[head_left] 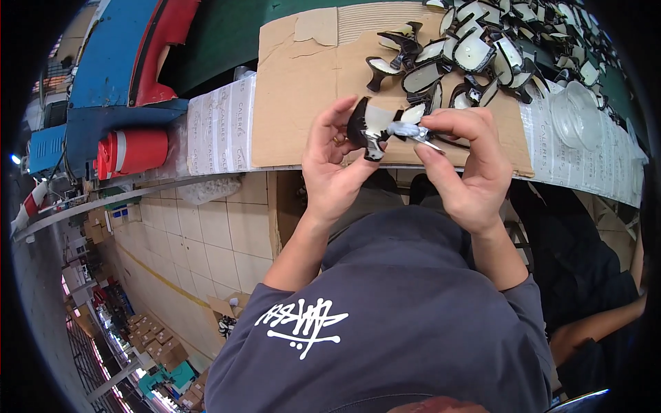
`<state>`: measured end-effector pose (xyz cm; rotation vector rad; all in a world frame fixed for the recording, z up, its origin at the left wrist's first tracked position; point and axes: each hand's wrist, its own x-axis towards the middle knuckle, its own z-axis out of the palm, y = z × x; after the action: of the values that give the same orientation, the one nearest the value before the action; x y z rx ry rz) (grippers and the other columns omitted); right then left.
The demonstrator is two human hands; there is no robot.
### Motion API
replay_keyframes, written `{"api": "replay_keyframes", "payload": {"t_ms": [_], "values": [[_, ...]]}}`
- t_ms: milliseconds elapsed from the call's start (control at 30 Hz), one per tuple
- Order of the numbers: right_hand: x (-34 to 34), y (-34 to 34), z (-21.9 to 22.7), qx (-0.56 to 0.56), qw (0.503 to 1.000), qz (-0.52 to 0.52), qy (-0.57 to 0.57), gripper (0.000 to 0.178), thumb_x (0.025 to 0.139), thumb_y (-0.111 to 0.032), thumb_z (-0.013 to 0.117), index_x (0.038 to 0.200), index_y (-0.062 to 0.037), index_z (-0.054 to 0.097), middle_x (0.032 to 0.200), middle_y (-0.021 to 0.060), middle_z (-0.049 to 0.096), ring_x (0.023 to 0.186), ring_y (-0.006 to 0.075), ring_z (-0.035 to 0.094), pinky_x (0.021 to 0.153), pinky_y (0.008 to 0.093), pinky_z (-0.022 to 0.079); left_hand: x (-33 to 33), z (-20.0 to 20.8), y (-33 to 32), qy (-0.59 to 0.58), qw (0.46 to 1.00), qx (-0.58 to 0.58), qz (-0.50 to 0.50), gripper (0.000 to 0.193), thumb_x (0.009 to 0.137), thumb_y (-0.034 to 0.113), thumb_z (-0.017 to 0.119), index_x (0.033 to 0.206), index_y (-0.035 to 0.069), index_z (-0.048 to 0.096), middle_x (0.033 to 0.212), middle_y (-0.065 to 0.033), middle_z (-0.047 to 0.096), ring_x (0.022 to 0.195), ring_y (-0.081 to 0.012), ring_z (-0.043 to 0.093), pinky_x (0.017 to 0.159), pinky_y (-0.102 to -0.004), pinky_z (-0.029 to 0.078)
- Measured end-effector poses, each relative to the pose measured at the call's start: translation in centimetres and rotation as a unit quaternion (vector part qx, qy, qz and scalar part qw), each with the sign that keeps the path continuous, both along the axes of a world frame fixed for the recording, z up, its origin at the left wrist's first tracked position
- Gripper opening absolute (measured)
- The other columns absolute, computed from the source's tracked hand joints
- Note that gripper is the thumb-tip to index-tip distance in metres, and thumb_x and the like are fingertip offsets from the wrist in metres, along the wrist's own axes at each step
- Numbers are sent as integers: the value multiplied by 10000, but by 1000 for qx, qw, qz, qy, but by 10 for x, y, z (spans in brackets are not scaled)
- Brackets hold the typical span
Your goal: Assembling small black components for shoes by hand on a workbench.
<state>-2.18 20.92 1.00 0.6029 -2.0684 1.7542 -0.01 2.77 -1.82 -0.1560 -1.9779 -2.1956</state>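
Over the near edge of the cardboard, my left hand (pixel 332 180) grips a black shoe heel (pixel 357 124) with a pale inner face, thumb in front and fingers behind. My right hand (pixel 477 165) pinches a small tool (pixel 411 131) between thumb and fingers. That tool looks whitish and wrapped at its head, with a silvery metal part; its exact kind is unclear. Its tip meets or nearly meets the heel's right side. Past my hands, a loose pile of similar black heels (pixel 475 51) with cream faces covers the far right of the table.
A flat cardboard sheet (pixel 296 103) lies on the wrapped table edge (pixel 220 131). Clear plastic bowls (pixel 575 113) stand at right. To the left are a blue machine (pixel 96 69) and a red cylinder (pixel 134 153). Another person's forearm (pixel 599 327) shows at lower right.
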Motion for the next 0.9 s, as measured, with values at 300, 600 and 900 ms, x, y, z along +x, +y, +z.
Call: {"api": "replay_keyframes", "payload": {"t_ms": [300,600,900], "values": [[0,-4,-6,103,990,-24,90,300,670,-23,779,956,-70,701,893,28,697,756,199,533,717,295,427,0,1,1,41,994,-96,32,513,712,-83,704,1209,-17,599,1058,-70,662,937,-126,643,836,-276,527],[11,5,1,39,997,62,-38,276,669,-40,786,934,-59,714,864,20,687,777,181,503,698,288,430,-5,4,-8,69,987,-145,28,477,703,-70,712,1170,-12,630,1033,-75,680,925,-131,655,815,-272,531],[6,9,1,47,999,15,-11,281,674,-16,777,944,-41,706,893,24,687,799,184,492,720,283,419,4,9,-6,-24,993,-113,-9,518,677,-45,687,1189,-19,616,1000,-56,695,879,-85,645,788,-238,514]]}}
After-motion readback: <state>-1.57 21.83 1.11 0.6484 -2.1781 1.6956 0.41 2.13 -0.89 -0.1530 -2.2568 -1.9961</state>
